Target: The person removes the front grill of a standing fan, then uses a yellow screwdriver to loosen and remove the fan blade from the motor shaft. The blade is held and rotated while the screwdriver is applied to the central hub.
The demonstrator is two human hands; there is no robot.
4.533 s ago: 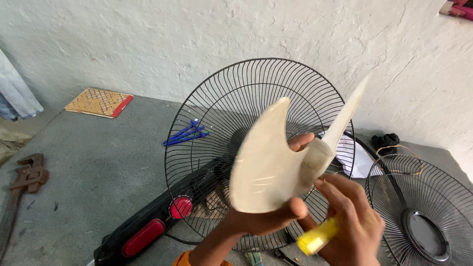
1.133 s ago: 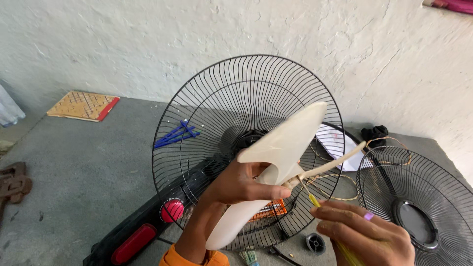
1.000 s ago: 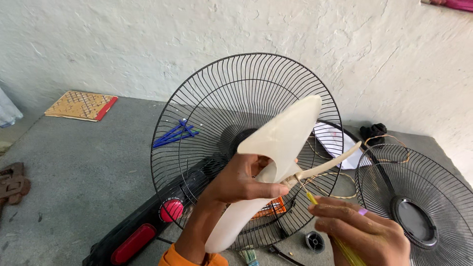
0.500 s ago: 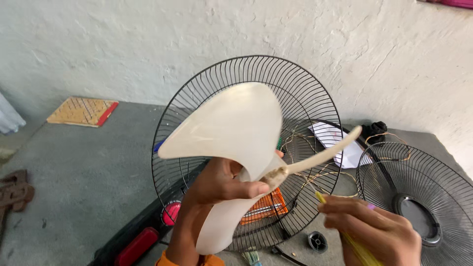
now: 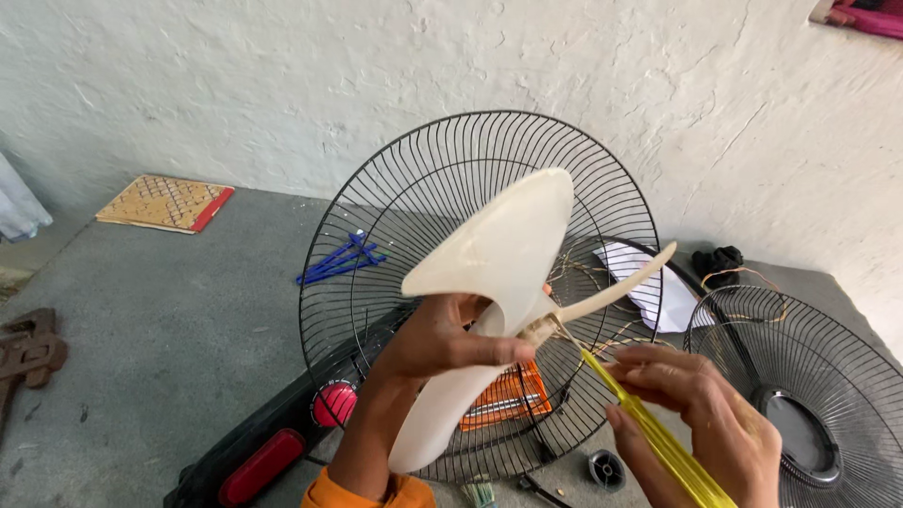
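Grey floor [image 5: 160,357]: concrete, running back to a rough white wall [image 5: 282,75]; everything lies on it.
Grille [image 5: 395,216]: black wire, round, standing upright at mid floor behind the hands.
Second grille [image 5: 818,367]: flat near the floor's right edge, with a solid disc at its centre.
Blade [image 5: 503,254]: cream plastic fan blade, held in the air in front of the upright grille. One vane points up, one down, and a third shows edge-on toward the right.
Base [image 5: 268,461]: long black body with red buttons, at the floor's near edge below the grille.
Left hand [image 5: 442,343]: closed around the blade at its hub, thumb across the front.
Right hand [image 5: 701,428]: fingers pinched shut on a yellow tool [image 5: 663,442]. Its thin shaft reaches up-left, and the tip is at the hub or just beside it.
Step in hand: by the look of it, the tool tip is working at the hub while the left hand steadies the blade.
Next move calls for: a firm left grip so the hub does not turn, and the tip kept square on its spot. That spot is too small to make out.
Board [image 5: 165,202]: tan with a red edge, at the far left by the wall.
Sticks [image 5: 339,263]: blue, seen through the grille.
Cap [image 5: 605,468]: small, dark, on the floor under the right hand.
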